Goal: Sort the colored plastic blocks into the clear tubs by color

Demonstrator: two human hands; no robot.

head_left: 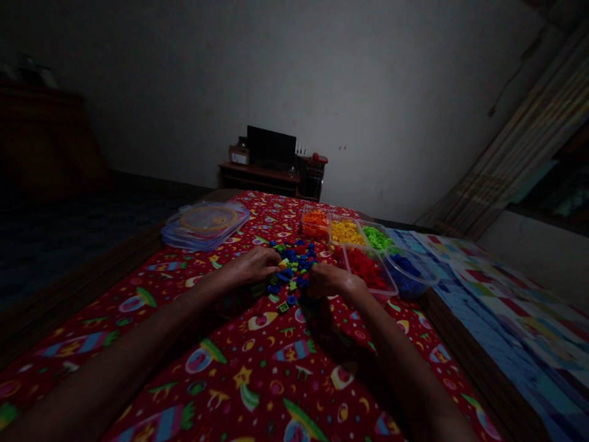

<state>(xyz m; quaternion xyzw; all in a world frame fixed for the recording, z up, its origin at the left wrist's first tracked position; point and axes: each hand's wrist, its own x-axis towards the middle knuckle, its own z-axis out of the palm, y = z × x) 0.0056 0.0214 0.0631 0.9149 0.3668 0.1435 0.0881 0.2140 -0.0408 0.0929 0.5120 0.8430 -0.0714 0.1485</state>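
Observation:
A heap of small loose blocks [294, 261], mostly blue with some green and yellow, lies on a red patterned cloth [257, 368]. My left hand [253, 265] rests on the heap's left edge, fingers curled onto the pieces. My right hand [327, 280] sits on the heap's right edge, knuckles up and fingers bent down into the blocks. What either hand holds is hidden in the dim light.
Clear tubs stand just right of the heap: orange blocks [315, 222], yellow [346, 232], green [377, 237], red [367, 267], blue [407, 267]. Stacked clear lids [205, 224] lie far left. A low cabinet with a dark screen [271, 147] stands against the wall.

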